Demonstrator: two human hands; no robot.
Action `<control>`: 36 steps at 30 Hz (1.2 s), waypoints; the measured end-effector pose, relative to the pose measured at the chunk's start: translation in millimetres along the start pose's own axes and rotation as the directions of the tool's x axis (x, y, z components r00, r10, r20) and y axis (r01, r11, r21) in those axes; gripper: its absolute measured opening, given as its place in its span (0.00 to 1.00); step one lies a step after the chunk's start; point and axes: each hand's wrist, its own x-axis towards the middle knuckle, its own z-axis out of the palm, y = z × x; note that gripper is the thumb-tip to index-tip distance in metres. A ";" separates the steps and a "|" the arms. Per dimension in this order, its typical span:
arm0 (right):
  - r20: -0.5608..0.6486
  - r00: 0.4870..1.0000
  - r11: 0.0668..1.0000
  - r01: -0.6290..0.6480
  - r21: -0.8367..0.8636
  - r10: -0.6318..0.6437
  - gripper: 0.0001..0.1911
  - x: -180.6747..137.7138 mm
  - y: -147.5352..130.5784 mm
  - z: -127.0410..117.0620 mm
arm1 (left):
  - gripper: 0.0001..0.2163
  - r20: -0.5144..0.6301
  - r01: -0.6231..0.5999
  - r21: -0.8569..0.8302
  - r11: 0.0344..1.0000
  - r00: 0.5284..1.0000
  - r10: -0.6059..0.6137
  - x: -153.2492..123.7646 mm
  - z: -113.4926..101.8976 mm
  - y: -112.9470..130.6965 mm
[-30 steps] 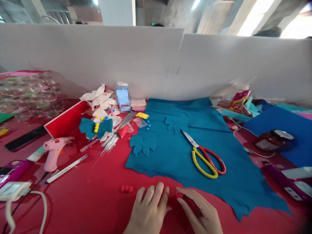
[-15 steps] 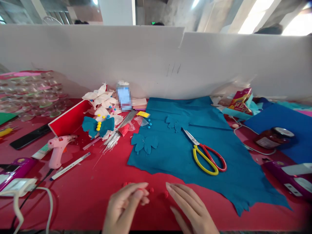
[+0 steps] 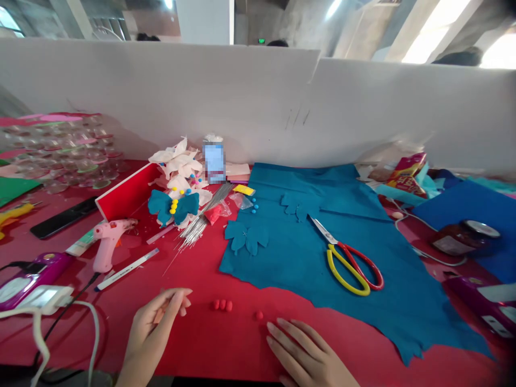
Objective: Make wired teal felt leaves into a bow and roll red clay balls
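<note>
My left hand (image 3: 155,322) hovers low over the red tablecloth at the front, fingertips pressed against the thumb in a pinch; what it holds, if anything, I cannot make out. My right hand (image 3: 306,355) lies flat on the cloth with its fingers stretched out and apart. A single small red ball (image 3: 259,315) sits just beyond its fingertips. A row of three small red balls (image 3: 223,305) rests between the two hands, touching neither.
A teal felt sheet (image 3: 306,263) carries yellow-and-red scissors (image 3: 350,262) and cut felt leaves (image 3: 245,237). A pink glue gun (image 3: 107,244), thin wires (image 3: 197,226), a teal bow (image 3: 173,207), a red box (image 3: 124,196) and a jar (image 3: 463,236) lie about. A white partition (image 3: 258,102) closes off the back.
My left hand has drawn left, away from the red balls, while the right hand has pulled back toward me. The balls now lie uncovered between them.
</note>
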 end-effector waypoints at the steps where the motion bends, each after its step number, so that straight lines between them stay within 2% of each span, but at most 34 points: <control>1: -0.006 1.000 1.000 -0.011 0.014 0.011 0.22 -2.1 1.1 -0.2 | 0.16 -0.006 0.002 -0.010 1.000 1.000 -0.002 0.0 0.2 -0.9; 9: -0.057 0.986 0.978 -0.161 -0.129 0.155 0.25 -11.4 0.6 4.6 | 0.16 0.067 -0.016 0.021 1.000 0.998 0.014 5.4 -8.4 -14.3; 14: -0.029 0.998 0.992 -0.066 -0.105 0.063 0.25 -6.6 -1.9 3.1 | 0.16 0.096 0.003 0.008 1.000 0.995 -0.004 6.4 -9.6 -19.6; 18: -0.033 0.978 0.967 -0.207 -0.151 0.204 0.27 -5.5 0.4 2.5 | 0.15 0.110 0.007 0.000 1.000 0.994 -0.007 6.6 -10.4 -21.7; 22: 0.015 0.998 0.990 -0.058 -0.126 0.060 0.26 -5.0 3.5 4.0 | 0.15 0.121 0.016 0.015 1.000 0.992 -0.018 5.7 -11.4 -19.5; 24: 0.034 0.995 0.984 -0.087 -0.158 0.094 0.26 -4.6 4.6 5.1 | 0.15 0.121 0.024 0.019 1.000 0.992 -0.026 5.2 -10.9 -17.6; 27: -0.010 0.985 0.960 -0.171 -0.223 0.173 0.24 -6.7 6.4 5.3 | 0.16 0.108 0.028 0.006 1.000 0.994 -0.028 5.4 -9.9 -16.6; 31: -0.040 0.999 0.972 -0.012 -0.234 0.002 0.22 -8.6 7.4 5.0 | 0.17 0.140 0.019 0.025 0.999 0.990 -0.023 6.7 -11.1 -21.7; 32: -0.039 0.999 0.971 -0.008 -0.237 -0.001 0.23 -8.6 7.4 5.1 | 0.17 0.142 0.018 0.029 0.999 0.990 -0.022 7.0 -11.8 -23.8; 36: -0.058 0.992 0.961 -0.125 -0.246 0.114 0.23 -11.2 8.4 5.1 | 0.18 0.126 0.035 0.028 0.999 0.991 -0.039 7.2 -13.8 -30.8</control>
